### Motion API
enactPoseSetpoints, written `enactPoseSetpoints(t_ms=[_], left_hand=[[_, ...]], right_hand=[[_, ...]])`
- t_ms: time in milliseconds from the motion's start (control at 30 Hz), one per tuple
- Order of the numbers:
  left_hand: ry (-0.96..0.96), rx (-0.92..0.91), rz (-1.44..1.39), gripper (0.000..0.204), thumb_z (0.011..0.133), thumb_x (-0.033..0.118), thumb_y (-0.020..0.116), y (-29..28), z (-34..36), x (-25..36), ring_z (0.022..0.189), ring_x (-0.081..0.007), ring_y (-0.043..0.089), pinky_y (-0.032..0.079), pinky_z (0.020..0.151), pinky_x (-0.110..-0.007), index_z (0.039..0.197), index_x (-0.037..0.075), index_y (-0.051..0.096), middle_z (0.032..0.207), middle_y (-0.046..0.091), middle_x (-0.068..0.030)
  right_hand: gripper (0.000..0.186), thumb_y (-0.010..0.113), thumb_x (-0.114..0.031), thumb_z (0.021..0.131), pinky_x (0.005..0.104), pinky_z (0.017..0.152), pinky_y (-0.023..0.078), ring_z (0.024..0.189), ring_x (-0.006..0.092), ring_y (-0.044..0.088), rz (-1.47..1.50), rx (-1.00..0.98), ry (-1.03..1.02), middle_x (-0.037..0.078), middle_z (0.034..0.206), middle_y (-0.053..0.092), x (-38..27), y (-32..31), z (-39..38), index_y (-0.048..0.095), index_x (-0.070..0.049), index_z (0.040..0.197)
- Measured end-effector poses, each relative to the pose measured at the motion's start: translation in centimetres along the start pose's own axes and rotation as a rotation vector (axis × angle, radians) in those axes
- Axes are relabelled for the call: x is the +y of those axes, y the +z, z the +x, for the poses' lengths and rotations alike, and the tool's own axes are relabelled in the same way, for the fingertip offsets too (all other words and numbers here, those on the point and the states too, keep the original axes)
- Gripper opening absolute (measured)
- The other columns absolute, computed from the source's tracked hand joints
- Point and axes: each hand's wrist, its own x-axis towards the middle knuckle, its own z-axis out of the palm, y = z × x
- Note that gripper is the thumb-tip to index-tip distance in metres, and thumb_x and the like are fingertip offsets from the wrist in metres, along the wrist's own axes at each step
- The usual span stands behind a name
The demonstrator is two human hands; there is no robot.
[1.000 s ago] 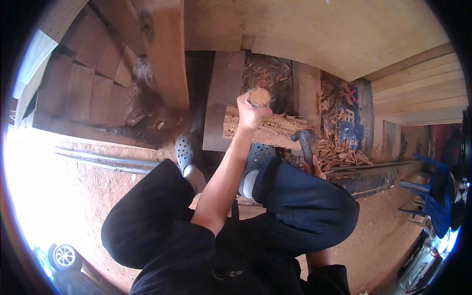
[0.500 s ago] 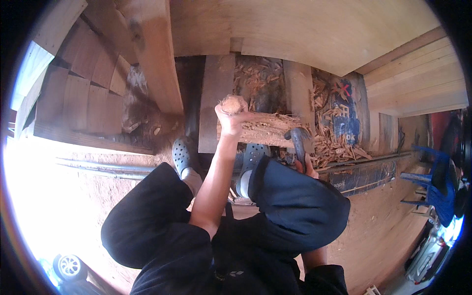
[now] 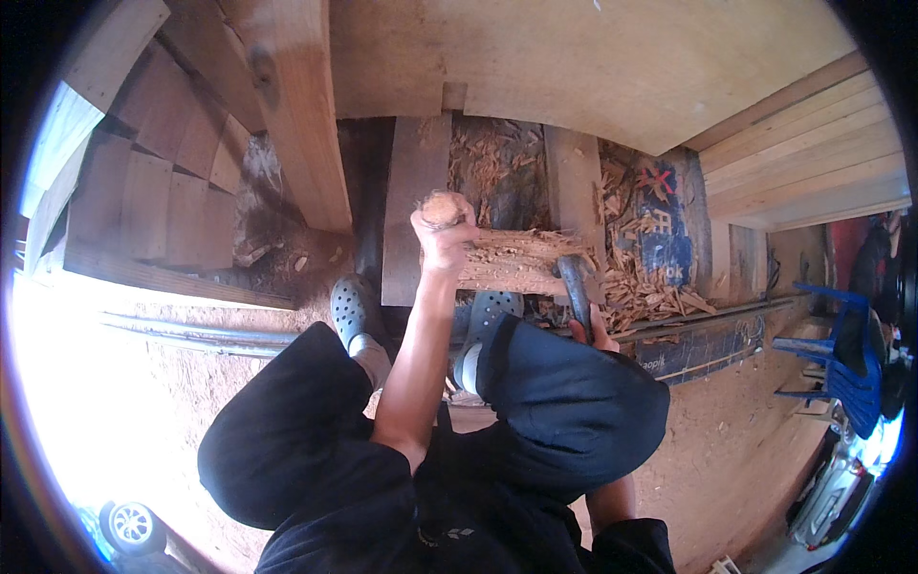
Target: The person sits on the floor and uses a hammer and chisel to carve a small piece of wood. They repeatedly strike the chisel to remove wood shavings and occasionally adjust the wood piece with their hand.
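Observation:
My left hand (image 3: 442,247) is closed in a fist round a piece of wood with a round, frayed, pale end (image 3: 443,208) that points up. Directly right of the fist lies a rough, chopped block of wood (image 3: 516,261), its surface covered in splintered cuts. Whether the round end belongs to this block I cannot tell. In front of my right knee, my right hand (image 3: 600,330) is wrapped round the lower part of a dark hammer-like tool (image 3: 577,287). The tool's head is at the block's right end; its exact shape is blurred.
Wood chips (image 3: 650,292) lie thickly to the right and between flat planks (image 3: 418,191). A tall timber (image 3: 287,115) stands at the left, and a large wooden panel (image 3: 574,67) spans the far side. My feet in grey clogs (image 3: 354,306) are near the block. A blue chair (image 3: 846,354) stands right.
The tool's head has turned, so its curved end shows less than before. My left hand still grips the wood, and the whole view has shifted slightly.

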Motion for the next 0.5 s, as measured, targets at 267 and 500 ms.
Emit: enactPoseSetpoints(t_ms=[267,500], left_hand=[[0.046,-0.078,-0.071,0.032,0.044,-0.008,0.061,-0.9,-0.2,-0.1,0.055,-0.0180,0.052,0.039,0.050,-0.028,0.074,0.000,0.056,0.063,0.055,-0.0088],[0.000,-0.073,0.077,0.031,0.047,-0.010,0.058,0.4,0.4,-1.4,0.060,-0.0163,0.053,0.039,0.053,-0.027,0.076,0.000,0.056,0.064,0.054,-0.0069]], right_hand=[[0.058,0.049,-0.054,0.089,0.0520,0.067,0.048,0.083,0.0465,0.061,0.070,-0.008,-0.074,0.029,0.083,0.062,0.2,-0.3,0.3,0.036,-0.027,0.139],[0.057,0.048,-0.053,0.089,0.0523,0.069,0.048,0.086,0.0467,0.060,0.043,-0.015,-0.107,0.027,0.087,0.063,0.7,0.9,1.9,0.035,-0.028,0.139]])
